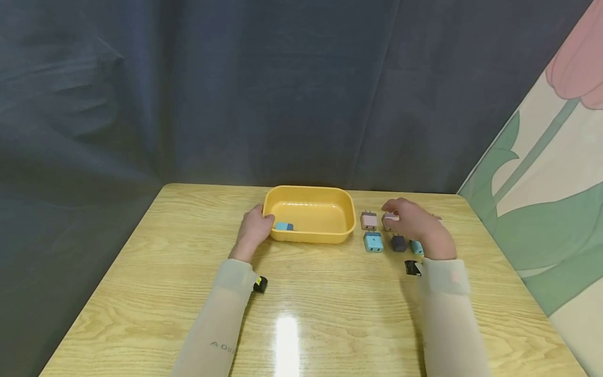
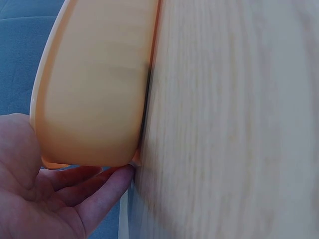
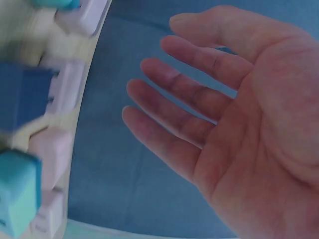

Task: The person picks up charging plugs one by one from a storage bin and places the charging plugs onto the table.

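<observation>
At the left end of a yellow plastic basin, my left hand holds the rim, thumb over the edge and fingers along the outer wall. In the left wrist view those fingers reach down beside the basin's end. A light-blue plug charger with a dark part lies inside, at the near left corner. My right hand hovers over several chargers right of the basin, fingers spread and slightly bent, nothing in them. Beneath it are a lilac charger, a dark charger and a partly hidden blue charger.
Between the basin and the right hand lie a pink charger and, nearer me, a blue charger. Another pinkish charger peeks out behind the right hand. A dark curtain hangs behind the wooden table.
</observation>
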Tool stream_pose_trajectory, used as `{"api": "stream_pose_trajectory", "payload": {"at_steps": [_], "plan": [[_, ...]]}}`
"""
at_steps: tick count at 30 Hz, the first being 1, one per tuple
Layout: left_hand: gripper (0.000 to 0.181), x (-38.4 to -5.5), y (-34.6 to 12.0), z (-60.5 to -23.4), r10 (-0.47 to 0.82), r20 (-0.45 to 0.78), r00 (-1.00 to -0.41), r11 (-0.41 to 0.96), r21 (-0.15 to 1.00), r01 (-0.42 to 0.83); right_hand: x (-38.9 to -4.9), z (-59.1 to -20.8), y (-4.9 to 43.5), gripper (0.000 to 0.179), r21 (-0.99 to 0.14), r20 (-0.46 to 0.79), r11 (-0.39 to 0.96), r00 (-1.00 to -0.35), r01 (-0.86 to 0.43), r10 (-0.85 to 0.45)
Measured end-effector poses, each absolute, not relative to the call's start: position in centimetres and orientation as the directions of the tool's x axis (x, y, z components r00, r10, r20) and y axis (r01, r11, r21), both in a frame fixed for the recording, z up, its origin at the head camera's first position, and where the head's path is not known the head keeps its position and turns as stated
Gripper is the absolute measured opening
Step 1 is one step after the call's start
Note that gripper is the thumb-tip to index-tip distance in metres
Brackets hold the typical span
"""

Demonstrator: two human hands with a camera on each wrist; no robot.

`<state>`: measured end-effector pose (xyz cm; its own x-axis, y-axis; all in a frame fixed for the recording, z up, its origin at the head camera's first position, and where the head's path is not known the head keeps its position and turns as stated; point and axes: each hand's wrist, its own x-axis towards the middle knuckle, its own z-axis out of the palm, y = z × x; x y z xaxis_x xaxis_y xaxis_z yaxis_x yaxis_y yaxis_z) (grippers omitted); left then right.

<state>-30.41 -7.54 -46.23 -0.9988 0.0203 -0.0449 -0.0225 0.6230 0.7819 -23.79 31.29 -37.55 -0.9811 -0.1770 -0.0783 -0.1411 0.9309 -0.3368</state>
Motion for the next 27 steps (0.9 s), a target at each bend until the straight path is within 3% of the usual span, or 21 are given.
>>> {"api": "stream_pose_trajectory", "payload": {"at_steps": [12,21,27], "plan": [[0.042,-30.3,-7.3,-46.0,0.013,-0.049,-0.999,0.636,0.771,-0.029,-25.2,-36.3,22.5,0.04,-0.41,-0.012,0.834,-0.912,-0.369,-0.41],[0.042,-30.4,-7.6,-46.2,0.02,-0.062,-0.998,0.626,0.779,-0.035,-27.6,-36.4,14.7,0.042,-0.389,-0.114,0.856,-0.905,-0.34,-0.411],[0.043,-33.4,-8.2,-49.2,0.033,-0.058,-0.998,0.617,0.787,-0.025,-28.2,-37.4,10.8,0.042,-0.371,-0.209,0.896,-0.918,-0.245,-0.337]]}}
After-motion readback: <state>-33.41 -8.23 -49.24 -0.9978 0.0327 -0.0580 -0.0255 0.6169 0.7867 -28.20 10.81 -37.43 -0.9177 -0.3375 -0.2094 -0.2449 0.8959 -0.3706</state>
